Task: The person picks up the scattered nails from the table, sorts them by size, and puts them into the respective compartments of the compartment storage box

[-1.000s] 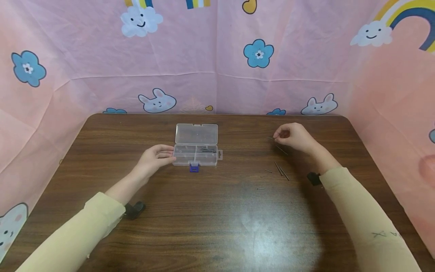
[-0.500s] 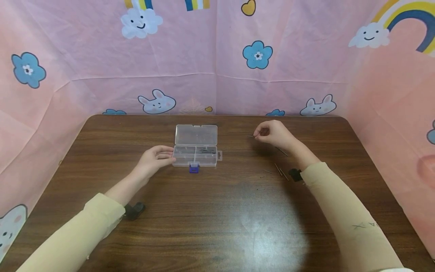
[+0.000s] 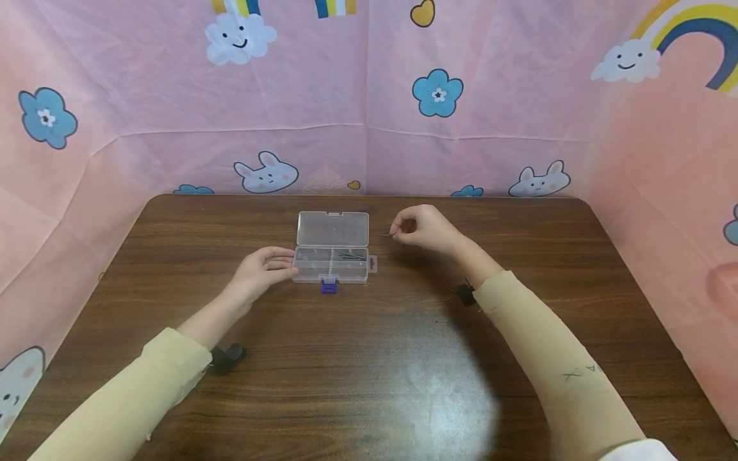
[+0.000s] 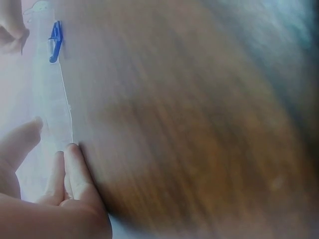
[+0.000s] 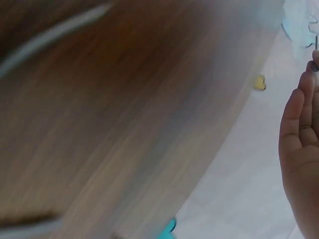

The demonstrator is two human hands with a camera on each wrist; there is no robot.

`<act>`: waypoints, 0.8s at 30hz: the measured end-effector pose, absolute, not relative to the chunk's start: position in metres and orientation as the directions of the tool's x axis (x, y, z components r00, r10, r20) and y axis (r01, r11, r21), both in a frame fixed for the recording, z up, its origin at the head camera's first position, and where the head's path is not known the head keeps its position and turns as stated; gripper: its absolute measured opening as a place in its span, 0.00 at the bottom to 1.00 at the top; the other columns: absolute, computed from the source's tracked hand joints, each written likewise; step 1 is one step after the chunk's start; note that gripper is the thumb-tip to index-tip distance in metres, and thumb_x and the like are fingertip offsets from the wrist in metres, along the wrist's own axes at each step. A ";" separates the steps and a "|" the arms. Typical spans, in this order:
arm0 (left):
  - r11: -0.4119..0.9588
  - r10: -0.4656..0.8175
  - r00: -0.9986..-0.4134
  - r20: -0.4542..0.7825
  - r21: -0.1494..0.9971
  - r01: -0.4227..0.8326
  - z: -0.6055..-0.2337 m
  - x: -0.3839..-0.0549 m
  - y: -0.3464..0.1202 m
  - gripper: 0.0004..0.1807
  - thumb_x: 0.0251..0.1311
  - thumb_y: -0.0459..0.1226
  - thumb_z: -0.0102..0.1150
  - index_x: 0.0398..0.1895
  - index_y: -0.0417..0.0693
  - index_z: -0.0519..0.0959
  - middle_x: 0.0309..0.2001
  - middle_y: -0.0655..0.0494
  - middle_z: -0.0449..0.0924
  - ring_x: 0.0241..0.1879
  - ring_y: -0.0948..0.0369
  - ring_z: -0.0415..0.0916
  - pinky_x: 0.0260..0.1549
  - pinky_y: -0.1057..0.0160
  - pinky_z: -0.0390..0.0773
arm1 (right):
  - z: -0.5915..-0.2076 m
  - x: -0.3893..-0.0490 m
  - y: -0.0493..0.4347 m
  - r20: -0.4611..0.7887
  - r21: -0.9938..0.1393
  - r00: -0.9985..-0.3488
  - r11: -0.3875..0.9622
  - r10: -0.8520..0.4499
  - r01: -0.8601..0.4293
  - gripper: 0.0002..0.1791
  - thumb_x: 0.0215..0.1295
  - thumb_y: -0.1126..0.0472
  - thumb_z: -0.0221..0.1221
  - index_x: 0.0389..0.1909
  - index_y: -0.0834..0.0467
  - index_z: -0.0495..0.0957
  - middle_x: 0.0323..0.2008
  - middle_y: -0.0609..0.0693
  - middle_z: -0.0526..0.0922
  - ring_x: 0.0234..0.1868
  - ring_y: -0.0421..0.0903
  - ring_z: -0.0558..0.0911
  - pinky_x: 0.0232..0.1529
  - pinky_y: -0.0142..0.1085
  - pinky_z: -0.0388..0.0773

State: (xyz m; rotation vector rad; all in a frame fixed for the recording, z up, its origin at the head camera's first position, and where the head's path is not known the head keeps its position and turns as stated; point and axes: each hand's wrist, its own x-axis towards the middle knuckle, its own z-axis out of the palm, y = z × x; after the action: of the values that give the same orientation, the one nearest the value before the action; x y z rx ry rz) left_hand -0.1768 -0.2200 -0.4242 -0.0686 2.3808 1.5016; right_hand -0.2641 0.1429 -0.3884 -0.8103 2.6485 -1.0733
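Observation:
A clear plastic compartment box (image 3: 314, 264) stands with its lid (image 3: 333, 228) raised; a blue latch (image 3: 329, 286) hangs at its front. Several nails (image 3: 350, 255) lie in the back right compartment. My left hand (image 3: 261, 272) holds the box's left end, thumb toward the front and fingers toward the back. Just right of the lid, above the table, my right hand (image 3: 423, 227) pinches a thin nail (image 3: 385, 235) between thumb and fingertips, its free end pointing left. In the right wrist view this nail (image 5: 316, 42) shows only at the edge.
On the brown wooden table (image 3: 346, 384), a short nail (image 3: 441, 321) lies in front of the right forearm. Other nails are mostly hidden by the right sleeve (image 3: 536, 339) and a dark wrist device (image 3: 465, 294). Patterned pink cloth (image 3: 369, 96) encloses the table's back and sides.
My right hand has moved left with the nail, from the table's right side to beside the box. Its forearm now covers several loose nails. My left hand and the box have stayed put.

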 end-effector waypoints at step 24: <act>0.440 0.129 -0.947 -0.295 0.872 -0.212 -0.424 -0.175 -0.219 0.32 0.75 0.40 0.64 0.76 0.36 0.67 0.72 0.34 0.73 0.73 0.42 0.72 0.74 0.43 0.70 | -0.396 -0.261 0.081 0.047 -0.659 -0.749 0.543 -0.660 -0.520 0.03 0.68 0.68 0.66 0.37 0.59 0.88 0.39 0.52 0.91 0.40 0.45 0.85 0.47 0.34 0.84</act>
State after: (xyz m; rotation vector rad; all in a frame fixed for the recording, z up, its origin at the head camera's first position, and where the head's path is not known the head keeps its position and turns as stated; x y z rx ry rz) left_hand -0.1755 -0.2186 -0.4235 -0.0707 2.3785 1.5084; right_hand -0.2615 0.0811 -0.3960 -0.9980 2.5724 -0.9963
